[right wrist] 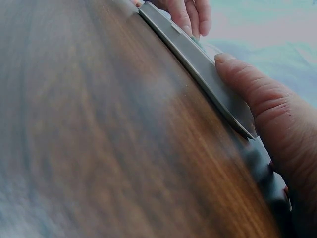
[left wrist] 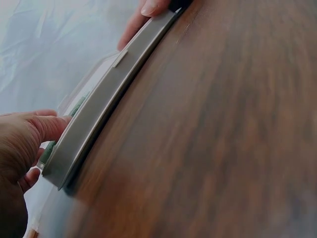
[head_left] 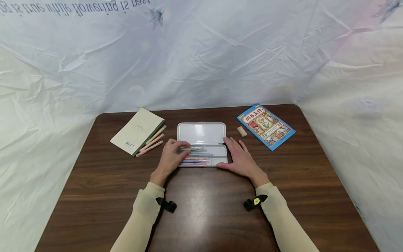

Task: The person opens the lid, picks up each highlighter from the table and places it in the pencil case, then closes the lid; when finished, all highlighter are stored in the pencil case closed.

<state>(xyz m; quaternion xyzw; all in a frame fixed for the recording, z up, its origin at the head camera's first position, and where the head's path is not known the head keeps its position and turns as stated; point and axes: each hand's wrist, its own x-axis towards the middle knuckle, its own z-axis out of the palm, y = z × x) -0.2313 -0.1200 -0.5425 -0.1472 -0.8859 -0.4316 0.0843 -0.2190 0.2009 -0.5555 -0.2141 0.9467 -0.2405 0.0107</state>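
Observation:
An opened white pencil case [head_left: 221, 160] lies in the middle of the table, its lid [head_left: 201, 133] tipped back. My left hand [head_left: 171, 157] is over its left end and pinches a green pen [head_left: 198, 149] between thumb and fingers. In the left wrist view the green pen [left wrist: 48, 152] shows behind the case's front wall [left wrist: 94, 109]. Below it in the case lie a blue pen [head_left: 201, 154] and several orange and purple pens [head_left: 195, 161]. My right hand [head_left: 240, 159] rests spread at the right end, thumb [right wrist: 237, 74] on the front rim.
To the left lies a cream notebook [head_left: 135, 129] with several pastel pens [head_left: 154, 139] along its edge. A small eraser [head_left: 241, 131] and a blue-bordered book [head_left: 266, 126] lie to the right. Behind the table [head_left: 201, 210] hangs a pale cloth [head_left: 201, 63].

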